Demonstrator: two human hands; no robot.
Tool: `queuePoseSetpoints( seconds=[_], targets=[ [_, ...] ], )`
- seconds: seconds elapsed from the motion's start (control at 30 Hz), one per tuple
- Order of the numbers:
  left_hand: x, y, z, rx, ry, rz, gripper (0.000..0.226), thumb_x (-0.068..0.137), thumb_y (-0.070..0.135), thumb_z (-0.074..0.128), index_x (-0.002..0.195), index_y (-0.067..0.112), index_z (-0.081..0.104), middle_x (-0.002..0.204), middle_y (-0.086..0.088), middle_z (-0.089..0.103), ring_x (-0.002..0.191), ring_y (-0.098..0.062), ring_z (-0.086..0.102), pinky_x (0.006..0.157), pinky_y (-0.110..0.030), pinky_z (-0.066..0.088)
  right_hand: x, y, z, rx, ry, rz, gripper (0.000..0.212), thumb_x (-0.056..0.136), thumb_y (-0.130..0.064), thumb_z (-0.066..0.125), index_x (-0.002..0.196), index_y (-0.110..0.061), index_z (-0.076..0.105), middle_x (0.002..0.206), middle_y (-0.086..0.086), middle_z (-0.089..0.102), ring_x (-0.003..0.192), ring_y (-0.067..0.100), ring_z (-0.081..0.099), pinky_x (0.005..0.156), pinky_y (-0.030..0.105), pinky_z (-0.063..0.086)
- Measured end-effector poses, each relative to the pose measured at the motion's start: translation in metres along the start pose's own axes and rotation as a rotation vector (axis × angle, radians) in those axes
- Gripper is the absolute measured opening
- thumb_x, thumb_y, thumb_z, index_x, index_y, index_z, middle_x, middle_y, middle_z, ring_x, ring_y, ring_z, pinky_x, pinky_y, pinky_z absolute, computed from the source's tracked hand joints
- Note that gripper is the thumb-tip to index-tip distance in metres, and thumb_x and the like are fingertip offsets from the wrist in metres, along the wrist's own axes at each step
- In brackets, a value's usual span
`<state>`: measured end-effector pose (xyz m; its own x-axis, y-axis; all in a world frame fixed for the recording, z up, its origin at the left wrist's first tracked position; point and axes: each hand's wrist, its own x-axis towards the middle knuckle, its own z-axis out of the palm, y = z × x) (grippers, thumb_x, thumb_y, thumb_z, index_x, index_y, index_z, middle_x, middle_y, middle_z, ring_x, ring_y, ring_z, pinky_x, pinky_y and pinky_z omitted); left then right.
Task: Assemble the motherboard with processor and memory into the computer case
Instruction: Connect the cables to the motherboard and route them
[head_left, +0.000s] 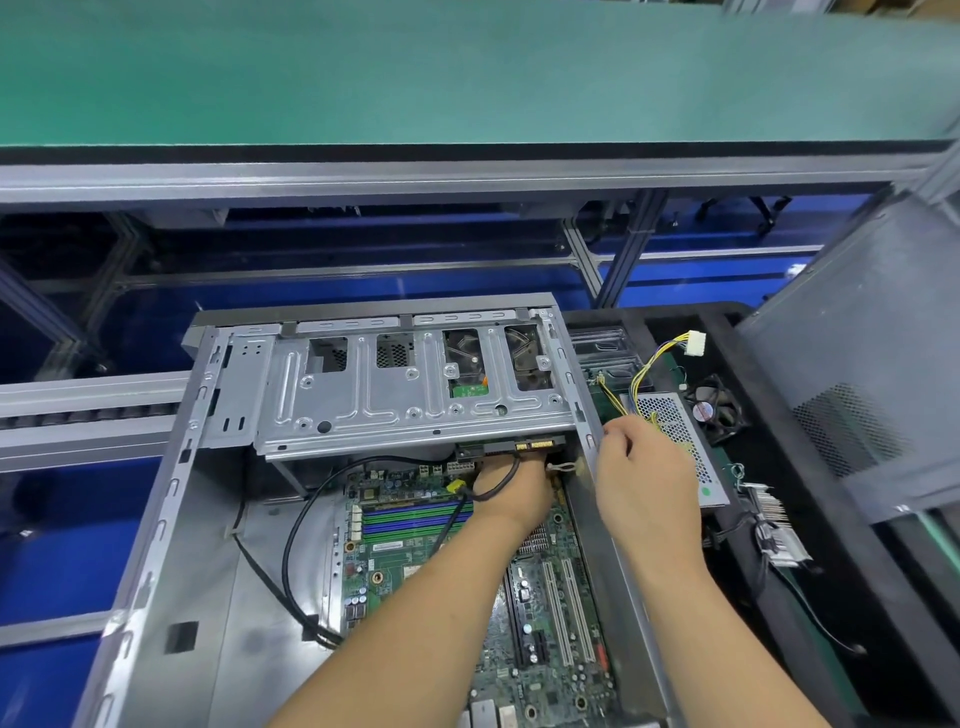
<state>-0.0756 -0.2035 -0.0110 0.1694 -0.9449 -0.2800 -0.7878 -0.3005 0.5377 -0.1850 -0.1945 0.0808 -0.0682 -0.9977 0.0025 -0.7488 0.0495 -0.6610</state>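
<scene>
Left hand (511, 488), grip unclear, reaches under ribbed steel cage (410, 389); right hand (641, 478) pinches yellow wires (636, 387).

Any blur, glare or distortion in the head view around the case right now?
Head view: wide-angle bending curves the conveyor belt and frame rails; edges are soft, centre sharp; the motherboard under the drive cage sits in shadow; mild sheen on the cage, no harsh glare.
</scene>
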Motion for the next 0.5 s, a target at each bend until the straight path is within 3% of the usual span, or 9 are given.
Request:
queuePoseSetpoints(
  seconds=[0.13, 0.2, 0.5],
  targets=[
    [-0.0002, -0.0005, -0.0005, -0.02, 0.038, 0.02, 0.031, 0.098, 0.019, 0.05, 0.128, 0.019, 0.058, 0.112, -0.015, 0.066, 0.097, -0.035, 0.063, 0.069, -0.032, 0.047, 0.0008, 0.0007, 0.0009, -0.035, 0.029, 0.026, 0.025, 0.1, -0.013, 0.043, 0.106, -0.016, 0.068, 0.097, 0.012, 0.07, 0.095, 0.037, 0.06, 0.081, 0.046, 0.05],
    [-0.0007, 0.0001, 0.0001, -0.049, 0.096, 0.01, 0.031, 0.098, 0.018, 0.05, 0.128, 0.019, 0.057, 0.116, -0.016, 0.065, 0.101, -0.037, 0.062, 0.07, -0.032, 0.043, 0.0009, 0.0009, 0.0012, -0.034, 0.038, 0.03, 0.025, 0.101, -0.013, 0.044, 0.107, -0.016, 0.067, 0.098, 0.015, 0.07, 0.095, 0.038, 0.06, 0.08, 0.046, 0.05],
    [0.0004, 0.0006, -0.0027, -0.039, 0.053, 0.011, 0.036, 0.097, 0.012, 0.047, 0.131, 0.018, 0.057, 0.116, -0.017, 0.065, 0.099, -0.037, 0.062, 0.067, -0.032, 0.04, 0.0009, -0.0007, 0.0, -0.031, 0.019, 0.055, 0.024, 0.099, -0.014, 0.043, 0.104, -0.019, 0.067, 0.097, 0.01, 0.068, 0.094, 0.034, 0.058, 0.082, 0.045, 0.05]
  ],
)
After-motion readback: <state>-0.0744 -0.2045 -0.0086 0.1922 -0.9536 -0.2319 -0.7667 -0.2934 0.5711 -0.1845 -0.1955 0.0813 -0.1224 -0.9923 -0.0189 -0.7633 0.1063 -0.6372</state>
